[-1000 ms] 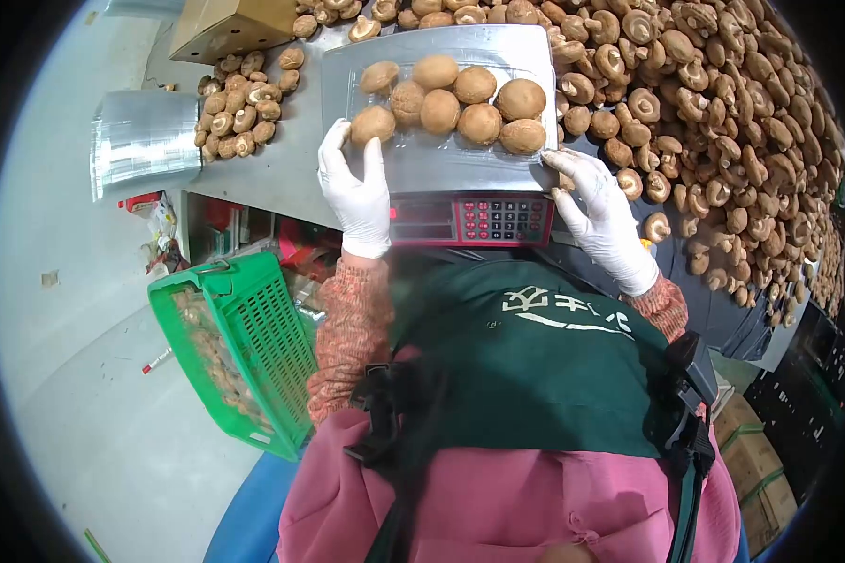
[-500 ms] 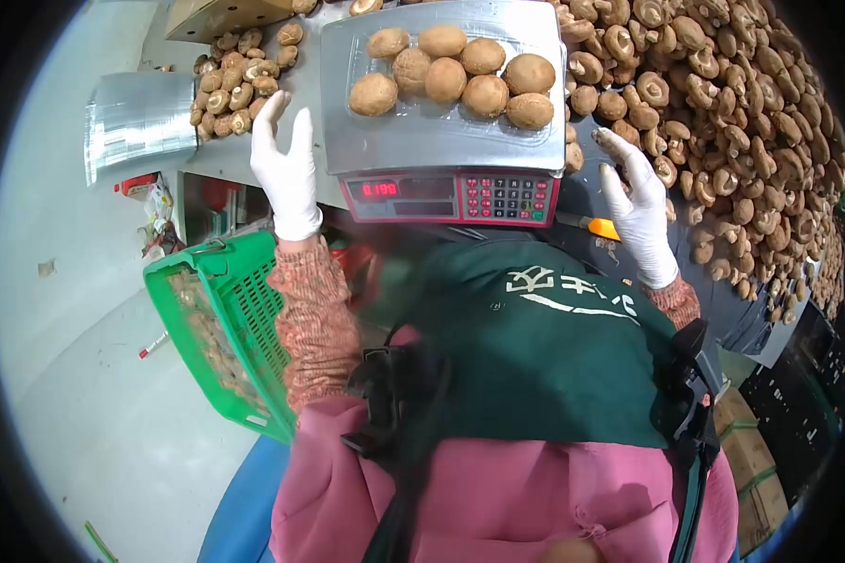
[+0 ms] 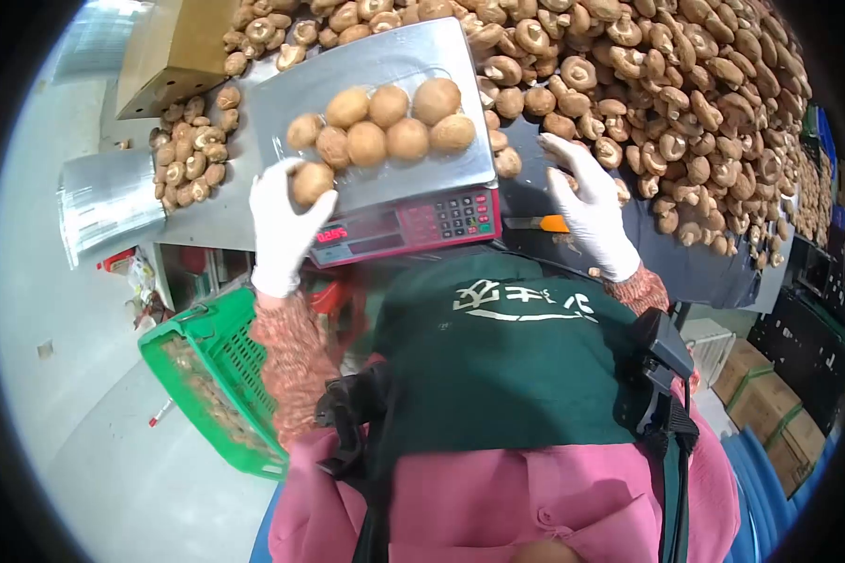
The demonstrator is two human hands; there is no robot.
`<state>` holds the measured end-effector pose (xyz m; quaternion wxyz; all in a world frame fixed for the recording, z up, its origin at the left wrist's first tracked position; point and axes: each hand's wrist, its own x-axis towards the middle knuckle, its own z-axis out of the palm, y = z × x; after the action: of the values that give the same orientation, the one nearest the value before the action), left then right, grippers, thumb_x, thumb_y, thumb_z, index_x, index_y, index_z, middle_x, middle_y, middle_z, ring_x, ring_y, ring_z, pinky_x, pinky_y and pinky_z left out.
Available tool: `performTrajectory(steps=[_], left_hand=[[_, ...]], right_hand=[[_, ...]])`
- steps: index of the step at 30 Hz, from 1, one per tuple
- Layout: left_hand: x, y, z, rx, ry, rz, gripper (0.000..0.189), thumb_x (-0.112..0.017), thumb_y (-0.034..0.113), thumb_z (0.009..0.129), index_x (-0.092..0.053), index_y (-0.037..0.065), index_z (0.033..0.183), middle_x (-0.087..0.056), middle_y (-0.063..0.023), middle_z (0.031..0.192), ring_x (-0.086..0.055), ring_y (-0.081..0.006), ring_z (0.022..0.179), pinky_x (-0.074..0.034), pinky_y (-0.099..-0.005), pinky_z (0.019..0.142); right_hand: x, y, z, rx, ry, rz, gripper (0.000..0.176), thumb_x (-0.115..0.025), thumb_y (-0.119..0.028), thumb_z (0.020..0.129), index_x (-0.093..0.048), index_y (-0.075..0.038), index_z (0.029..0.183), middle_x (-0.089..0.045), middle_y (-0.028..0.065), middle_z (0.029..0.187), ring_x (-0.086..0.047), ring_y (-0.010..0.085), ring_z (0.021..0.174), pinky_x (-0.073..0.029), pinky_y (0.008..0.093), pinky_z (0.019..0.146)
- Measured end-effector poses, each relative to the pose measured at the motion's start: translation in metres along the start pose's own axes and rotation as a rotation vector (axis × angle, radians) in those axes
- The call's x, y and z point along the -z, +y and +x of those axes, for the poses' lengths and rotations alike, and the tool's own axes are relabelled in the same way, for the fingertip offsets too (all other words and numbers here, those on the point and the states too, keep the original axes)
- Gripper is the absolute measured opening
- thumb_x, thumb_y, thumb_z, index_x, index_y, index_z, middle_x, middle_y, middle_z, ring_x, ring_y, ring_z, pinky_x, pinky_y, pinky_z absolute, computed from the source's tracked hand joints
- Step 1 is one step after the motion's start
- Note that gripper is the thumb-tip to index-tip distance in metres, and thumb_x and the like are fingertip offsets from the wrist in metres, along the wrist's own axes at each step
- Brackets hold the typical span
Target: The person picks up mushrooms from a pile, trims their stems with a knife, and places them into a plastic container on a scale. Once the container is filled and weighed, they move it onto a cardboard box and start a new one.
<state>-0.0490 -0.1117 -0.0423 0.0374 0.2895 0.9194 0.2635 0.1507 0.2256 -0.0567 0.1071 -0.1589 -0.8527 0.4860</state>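
Left hand [image 3: 280,225] is up at the near-left corner of the scale [image 3: 385,61], white glove on, fingers curled round a single mushroom [image 3: 312,181]. Thumb on one side, fingertips on the other, and it's a proper grip. That mushroom sits right at the edge of the steel pan, just beside the others but a touch apart from them.

On the pan itself, seven brown caps [image 3: 385,122] are packed in two rows, caps up, resting on what looks to be a clear tray, though the glare makes that hard to call. Below them the red readout [image 3: 333,234] is lit, but the digits are too blurred to read from here, and the keypad [image 3: 460,214] is next to it.

Over to the right hand [image 3: 587,202], also gloved: fingers spread wide, palm down, gripping nothing. It hovers at the near edge of the big mushroom pile [image 3: 695,84], which covers the whole table on that side. An orange-handled tool [image 3: 545,223] lies on the dark cloth just beside that hand's thumb.

Left of the scale there's a smaller heap of mushrooms [image 3: 190,155], a cardboard box [image 3: 174,47] behind it and a silvery stack [image 3: 103,202] at the table's end. Down by the person's left side stands a green crate [image 3: 221,375], tilted, with something brownish inside.
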Motion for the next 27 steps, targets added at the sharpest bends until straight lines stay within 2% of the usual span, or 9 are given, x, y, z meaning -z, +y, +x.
performTrajectory(steps=[2, 6, 7, 11, 14, 19, 23, 24, 27], left_hand=[[-0.002, 0.015, -0.013, 0.075, 0.086, 0.004, 0.055, -0.084, 0.028, 0.075, -0.059, 0.010, 0.121, -0.065, -0.0088, 0.115, -0.059, -0.0310, 0.115, -0.023, -0.0579, 0.117], [-0.026, 0.021, -0.018, 0.121, 0.331, -0.087, 0.053, -0.083, 0.025, 0.078, -0.058, 0.009, 0.121, -0.062, -0.0079, 0.119, -0.058, -0.0301, 0.115, -0.022, -0.0560, 0.118], [-0.027, 0.024, -0.015, 0.155, 0.343, -0.129, 0.050, -0.082, 0.017, 0.079, -0.057, 0.007, 0.122, -0.062, -0.0094, 0.121, -0.058, -0.0298, 0.115, -0.031, -0.0506, 0.115], [-0.042, 0.019, -0.011, 0.118, 0.467, -0.373, 0.048, -0.079, 0.004, 0.079, -0.058, 0.003, 0.122, -0.061, -0.0131, 0.125, -0.057, -0.0288, 0.119, -0.045, -0.0403, 0.105], [-0.041, 0.012, -0.011, 0.081, 0.403, -0.348, 0.045, -0.077, 0.004, 0.084, -0.056, 0.001, 0.124, -0.057, -0.0126, 0.133, -0.054, -0.0246, 0.124, -0.042, -0.0387, 0.109], [-0.032, 0.014, -0.005, 0.024, 0.391, -0.134, 0.062, -0.077, 0.007, 0.085, -0.049, 0.000, 0.140, -0.051, -0.0165, 0.142, -0.051, -0.0261, 0.128, -0.042, -0.0400, 0.110], [-0.009, -0.005, -0.016, 0.333, 0.483, -0.744, 0.054, -0.071, 0.006, 0.090, -0.050, -0.002, 0.139, -0.058, -0.0154, 0.132, -0.059, -0.0243, 0.119, -0.049, -0.0373, 0.101], [-0.003, -0.021, -0.018, 0.414, 0.467, -0.732, 0.040, -0.065, 0.006, 0.095, -0.055, -0.003, 0.132, -0.064, -0.0155, 0.121, -0.065, -0.0219, 0.106, -0.054, -0.0327, 0.091], [0.014, -0.035, -0.012, 0.544, 0.264, -0.857, 0.030, -0.062, 0.013, 0.098, -0.062, -0.003, 0.123, -0.069, -0.0123, 0.104, -0.069, -0.0179, 0.089, -0.057, -0.0292, 0.079]], right_hand=[[0.000, 0.008, -0.003, -0.051, 0.013, 0.037, 0.038, -0.061, -0.009, 0.095, -0.059, -0.004, 0.133, -0.066, 0.0145, 0.121, -0.064, 0.0260, 0.113, -0.048, 0.0341, 0.098], [-0.004, 0.015, -0.006, -0.044, -0.002, 0.018, 0.040, -0.060, -0.006, 0.094, -0.059, -0.005, 0.134, -0.066, 0.0143, 0.120, -0.065, 0.0242, 0.111, -0.049, 0.0333, 0.098], [-0.006, 0.014, -0.006, -0.026, -0.003, 0.014, 0.040, -0.060, -0.006, 0.094, -0.058, -0.004, 0.134, -0.066, 0.0145, 0.120, -0.065, 0.0245, 0.111, -0.049, 0.0334, 0.098], [-0.006, 0.008, -0.002, 0.006, -0.015, -0.001, 0.040, -0.060, -0.004, 0.094, -0.058, -0.003, 0.134, -0.066, 0.0155, 0.119, -0.065, 0.0253, 0.110, -0.049, 0.0341, 0.097], [-0.007, 0.006, 0.001, 0.029, -0.036, -0.028, 0.038, -0.059, -0.004, 0.094, -0.058, -0.003, 0.132, -0.065, 0.0158, 0.120, -0.065, 0.0257, 0.110, -0.049, 0.0348, 0.097], [-0.013, -0.002, -0.001, 0.035, -0.043, -0.026, 0.038, -0.059, -0.003, 0.094, -0.059, -0.002, 0.132, -0.065, 0.0150, 0.119, -0.064, 0.0248, 0.108, -0.049, 0.0341, 0.096], [-0.014, -0.009, 0.004, -0.076, -0.046, 0.066, 0.039, -0.059, -0.004, 0.096, -0.058, -0.001, 0.135, -0.065, 0.0133, 0.126, -0.064, 0.0200, 0.110, -0.049, 0.0322, 0.099], [-0.015, -0.011, 0.003, -0.125, -0.041, 0.105, 0.039, -0.059, -0.004, 0.096, -0.057, -0.001, 0.135, -0.065, 0.0128, 0.127, -0.064, 0.0189, 0.110, -0.049, 0.0316, 0.099], [-0.021, -0.028, 0.020, -0.319, -0.041, 0.413, 0.036, -0.055, -0.007, 0.102, -0.054, 0.004, 0.136, -0.063, 0.0100, 0.129, -0.063, 0.0149, 0.111, -0.050, 0.0292, 0.098]])
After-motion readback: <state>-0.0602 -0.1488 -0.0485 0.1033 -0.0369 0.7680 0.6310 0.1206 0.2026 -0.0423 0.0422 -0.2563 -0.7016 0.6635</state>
